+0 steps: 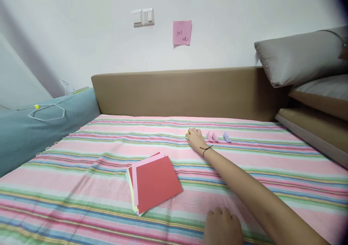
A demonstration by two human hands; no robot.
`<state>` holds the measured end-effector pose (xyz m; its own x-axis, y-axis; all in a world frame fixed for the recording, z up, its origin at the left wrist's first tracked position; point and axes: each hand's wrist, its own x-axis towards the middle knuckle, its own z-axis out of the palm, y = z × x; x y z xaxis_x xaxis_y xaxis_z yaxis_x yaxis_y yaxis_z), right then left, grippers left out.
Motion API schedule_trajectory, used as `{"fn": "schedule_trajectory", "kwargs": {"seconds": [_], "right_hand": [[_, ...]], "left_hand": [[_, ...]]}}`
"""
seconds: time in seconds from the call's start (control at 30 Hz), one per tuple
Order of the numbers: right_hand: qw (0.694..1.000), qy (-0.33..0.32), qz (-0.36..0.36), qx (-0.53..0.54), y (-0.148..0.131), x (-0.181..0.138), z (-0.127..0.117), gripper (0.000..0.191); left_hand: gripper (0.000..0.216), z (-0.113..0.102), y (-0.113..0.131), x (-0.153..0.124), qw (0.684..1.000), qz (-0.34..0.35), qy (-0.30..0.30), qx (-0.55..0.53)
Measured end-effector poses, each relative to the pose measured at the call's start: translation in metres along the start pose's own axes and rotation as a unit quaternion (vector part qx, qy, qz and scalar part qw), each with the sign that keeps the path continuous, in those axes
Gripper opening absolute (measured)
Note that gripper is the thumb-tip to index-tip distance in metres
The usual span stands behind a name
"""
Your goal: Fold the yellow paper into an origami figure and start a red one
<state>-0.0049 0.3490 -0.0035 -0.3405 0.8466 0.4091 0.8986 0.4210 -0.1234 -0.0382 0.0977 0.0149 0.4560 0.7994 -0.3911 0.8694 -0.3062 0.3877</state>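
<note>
My right arm reaches far across the striped bed sheet (pixel 81 201). My right hand (pixel 195 139), with a black band at the wrist, lies with its fingers pressed together on a small yellow-green folded paper piece (pixel 187 134). Just right of it sit two pink folded pieces (pixel 212 136) and a lilac one (pixel 226 137) in a row. My left hand (pixel 223 227) rests on the sheet at the bottom edge, knuckles up and fingers curled under, with nothing seen in it. A stack of coloured paper sheets (pixel 153 182), red on top, lies left of my arm.
A brown padded headboard (pixel 176 92) runs along the far side under a white wall with a pink note (pixel 182 32) and switches (pixel 143 17). A teal cover with a white cable (pixel 46 112) lies at the left. Grey pillows (pixel 301 58) are stacked at the right.
</note>
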Motion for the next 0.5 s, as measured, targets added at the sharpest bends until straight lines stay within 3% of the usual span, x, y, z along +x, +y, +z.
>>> {"fn": "schedule_trajectory", "kwargs": {"seconds": [0.3, 0.5], "right_hand": [[0.997, 0.037, 0.062, 0.014, 0.026, -0.012, 0.011, 0.031], [0.995, 0.049, 0.085, 0.035, 0.028, -0.019, 0.014, 0.032]], "left_hand": [[0.039, 0.001, 0.002, -0.001, 1.000, -0.002, -0.005, -0.011], [0.039, 0.008, 0.002, 0.002, 1.000, 0.002, 0.017, -0.020]]}}
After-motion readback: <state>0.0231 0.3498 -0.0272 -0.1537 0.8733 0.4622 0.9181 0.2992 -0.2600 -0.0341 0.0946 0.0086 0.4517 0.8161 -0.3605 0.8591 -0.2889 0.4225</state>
